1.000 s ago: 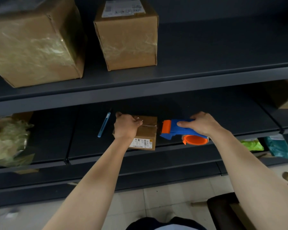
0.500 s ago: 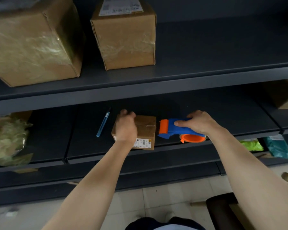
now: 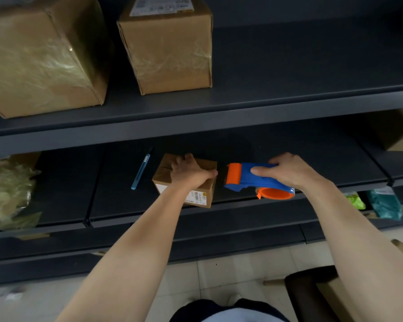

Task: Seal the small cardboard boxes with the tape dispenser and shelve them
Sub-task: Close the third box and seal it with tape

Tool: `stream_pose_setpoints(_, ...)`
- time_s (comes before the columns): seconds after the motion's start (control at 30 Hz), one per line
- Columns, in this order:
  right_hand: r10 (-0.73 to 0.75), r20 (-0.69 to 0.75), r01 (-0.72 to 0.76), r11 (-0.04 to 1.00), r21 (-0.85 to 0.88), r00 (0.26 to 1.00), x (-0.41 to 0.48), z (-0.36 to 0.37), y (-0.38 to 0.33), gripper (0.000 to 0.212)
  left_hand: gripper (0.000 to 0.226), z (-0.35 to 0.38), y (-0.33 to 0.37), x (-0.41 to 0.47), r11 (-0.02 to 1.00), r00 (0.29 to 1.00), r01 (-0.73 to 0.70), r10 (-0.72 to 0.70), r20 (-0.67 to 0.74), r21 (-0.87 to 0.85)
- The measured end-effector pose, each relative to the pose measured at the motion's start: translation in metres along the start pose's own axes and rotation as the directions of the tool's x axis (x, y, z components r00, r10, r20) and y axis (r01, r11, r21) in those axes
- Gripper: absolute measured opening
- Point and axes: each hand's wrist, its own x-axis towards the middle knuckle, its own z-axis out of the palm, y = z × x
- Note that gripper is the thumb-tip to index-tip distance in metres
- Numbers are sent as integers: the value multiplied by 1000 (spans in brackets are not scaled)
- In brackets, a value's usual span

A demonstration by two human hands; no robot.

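Cardboard box on shelf under left hand

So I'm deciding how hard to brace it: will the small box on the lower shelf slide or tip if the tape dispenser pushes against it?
Probably slides: the small box looks light and sits on a smooth dark shelf. Unlikely to tip, being low and squat. The left hand holding its top should steady it against the tape dispenser.
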Motion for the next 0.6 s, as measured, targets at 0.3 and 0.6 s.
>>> stream_pose_setpoints(0.3, 9, 16, -9, 1000, 5, 1000, -16, -12, -8, 61, 89, -1, -2, 7, 1000, 998, 16, -17, 56, 23)
stream_pose_setpoints(0.6, 39, 27, -39, 999, -7, 999, -21, -24, -7, 56, 93, -1, -3, 7, 998, 998, -12, 8, 63, 61)
